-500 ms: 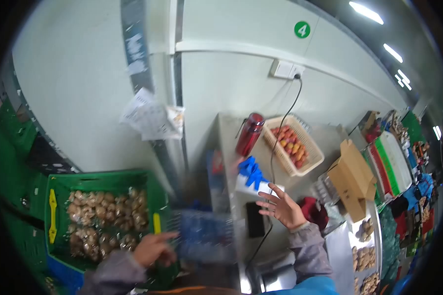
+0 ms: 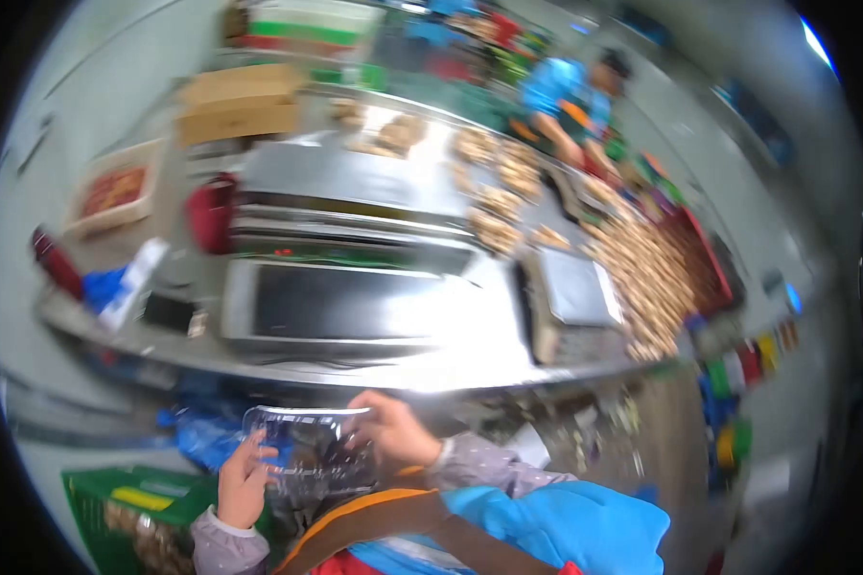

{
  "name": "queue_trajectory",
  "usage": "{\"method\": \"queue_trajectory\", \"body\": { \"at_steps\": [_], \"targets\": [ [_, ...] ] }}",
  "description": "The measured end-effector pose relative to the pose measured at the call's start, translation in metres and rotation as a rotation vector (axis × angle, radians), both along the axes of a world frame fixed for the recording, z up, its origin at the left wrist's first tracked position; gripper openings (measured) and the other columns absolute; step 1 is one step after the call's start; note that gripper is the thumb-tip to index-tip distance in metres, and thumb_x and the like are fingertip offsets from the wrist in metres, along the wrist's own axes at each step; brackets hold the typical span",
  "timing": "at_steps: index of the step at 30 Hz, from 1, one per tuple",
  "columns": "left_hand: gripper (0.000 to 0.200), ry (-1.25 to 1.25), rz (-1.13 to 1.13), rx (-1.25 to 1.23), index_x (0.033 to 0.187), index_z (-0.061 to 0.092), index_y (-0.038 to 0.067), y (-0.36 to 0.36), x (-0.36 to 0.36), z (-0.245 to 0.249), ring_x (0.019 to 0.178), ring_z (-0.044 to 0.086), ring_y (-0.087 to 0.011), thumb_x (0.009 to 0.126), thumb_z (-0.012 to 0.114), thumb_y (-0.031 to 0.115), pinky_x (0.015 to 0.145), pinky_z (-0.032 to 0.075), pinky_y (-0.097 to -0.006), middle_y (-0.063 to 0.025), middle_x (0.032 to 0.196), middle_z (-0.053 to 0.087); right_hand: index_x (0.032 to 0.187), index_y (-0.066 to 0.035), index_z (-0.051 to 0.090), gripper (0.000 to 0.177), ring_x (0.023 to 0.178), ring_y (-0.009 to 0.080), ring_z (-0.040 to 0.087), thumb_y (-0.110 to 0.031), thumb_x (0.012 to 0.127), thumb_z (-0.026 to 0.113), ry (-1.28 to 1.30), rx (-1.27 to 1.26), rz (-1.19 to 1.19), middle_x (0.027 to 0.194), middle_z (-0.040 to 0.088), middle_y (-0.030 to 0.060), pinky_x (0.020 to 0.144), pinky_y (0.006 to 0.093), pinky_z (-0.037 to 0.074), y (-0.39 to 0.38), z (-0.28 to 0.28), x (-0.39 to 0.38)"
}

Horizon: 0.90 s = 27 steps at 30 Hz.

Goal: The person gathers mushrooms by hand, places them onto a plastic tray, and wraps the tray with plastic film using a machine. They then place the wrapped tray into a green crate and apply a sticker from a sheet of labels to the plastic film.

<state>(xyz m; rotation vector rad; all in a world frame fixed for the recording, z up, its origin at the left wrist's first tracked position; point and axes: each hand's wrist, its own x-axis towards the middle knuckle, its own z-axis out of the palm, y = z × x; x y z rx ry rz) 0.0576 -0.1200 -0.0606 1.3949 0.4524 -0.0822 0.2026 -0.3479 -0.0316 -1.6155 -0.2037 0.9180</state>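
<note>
A transparent plastic tray [image 2: 321,450], blurred by motion, is held between my two hands in front of my body. My left hand [image 2: 243,479] grips its left edge. At its upper right corner, my right hand [image 2: 400,433] has its fingers closed on the rim. To the lower left of my left hand stands a green crate [image 2: 86,498] with bagged mushrooms [image 2: 149,537] in it. A blue plastic bag [image 2: 206,441] hangs just behind the tray, below the table edge.
A steel table [image 2: 451,364] runs across the view, bearing a dark-topped wrapping machine [image 2: 345,302], a scale [image 2: 575,287] and a large heap of mushrooms [image 2: 642,273]. A cardboard box [image 2: 240,101] and a fruit basket [image 2: 115,187] stand at the left. A co-worker [image 2: 566,101] bends over the far side.
My view has swung right from the wall to the table. My right hand, raised and spread before, has come down onto the tray. My left hand has left the crate's side and now grips the tray.
</note>
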Motion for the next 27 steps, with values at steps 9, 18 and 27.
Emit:
{"method": "queue_trajectory", "body": {
  "at_steps": [9, 18, 27],
  "targets": [
    [0.075, 0.142, -0.528, -0.707, 0.139, 0.019, 0.007, -0.044, 0.003, 0.003, 0.093, 0.060, -0.0383, 0.081, 0.065, 0.021, 0.081, 0.051, -0.0464, -0.0216, 0.116, 0.049, 0.121, -0.004, 0.045, 0.044, 0.068, 0.0113, 0.058, -0.007, 0.078, 0.055, 0.228, -0.055, -0.182, 0.087, 0.064, 0.0110, 0.059, 0.0251, 0.047, -0.118, -0.001, -0.069],
    [0.046, 0.367, -0.626, -0.114, 0.123, 0.046, -0.001, -0.028, 0.002, -0.058, 0.080, 0.063, -0.0174, 0.081, 0.064, 0.010, 0.069, 0.050, -0.0264, -0.0125, 0.100, 0.060, 0.128, -0.008, 0.037, 0.047, 0.059, 0.0140, 0.055, -0.008, 0.082, 0.045, 0.320, 0.029, -0.866, 0.094, 0.063, 0.0192, 0.046, 0.0248, 0.041, -0.314, -0.016, -0.072],
    [0.044, 0.321, -0.637, 0.116, 0.120, 0.050, 0.000, -0.143, 0.073, -0.076, 0.079, 0.060, -0.0120, 0.080, 0.067, 0.011, 0.069, 0.049, -0.0245, -0.0083, 0.095, 0.060, 0.106, -0.016, 0.045, 0.028, 0.053, 0.0123, 0.047, -0.021, 0.082, 0.057, 0.401, 0.195, -1.226, 0.098, 0.060, 0.0199, 0.047, 0.0222, 0.040, -0.514, -0.073, -0.030]
  ]
}}
